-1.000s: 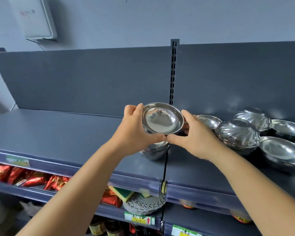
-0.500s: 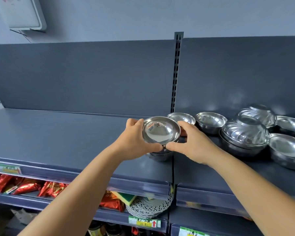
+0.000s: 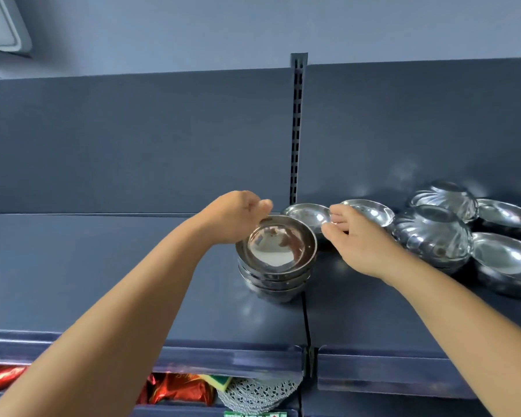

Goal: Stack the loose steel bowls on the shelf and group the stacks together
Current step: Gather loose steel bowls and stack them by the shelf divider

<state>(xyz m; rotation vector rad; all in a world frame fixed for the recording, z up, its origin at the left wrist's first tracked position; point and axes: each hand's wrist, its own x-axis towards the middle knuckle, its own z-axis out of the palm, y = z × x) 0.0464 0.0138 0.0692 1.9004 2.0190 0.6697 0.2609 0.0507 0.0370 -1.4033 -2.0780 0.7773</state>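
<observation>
Steel shines at the centre of the view: a short stack of round polished steel bowls (image 3: 275, 266) stands on the dark blue metal shelf (image 3: 109, 266), close to the seam between two shelf boards. The top bowl sits open side up, nested in the others. The left hand (image 3: 235, 216) is at 10 o'clock of this stack, with the fingertips bent down at the far rim of the top bowl; they seem to touch it lightly, and the fingers are curled narrow, not closed around anything. The right hand (image 3: 355, 239) is at 2 o'clock of the stack, apart from it, with fingers loosely spread and holding nothing. Its fingertips are at the near edge of a loose shallow steel bowl (image 3: 307, 213); if they touch it I cannot tell. At 3 o'clock, more bowls lie grouped: a second shallow steel bowl (image 3: 370, 210), two fluted steel bowls turned upside down (image 3: 430, 236), and plain open bowls (image 3: 506, 257) near the right edge. Below the shelf, at 6 o'clock, red shiny packets (image 3: 175, 389) are on a lower level.
</observation>
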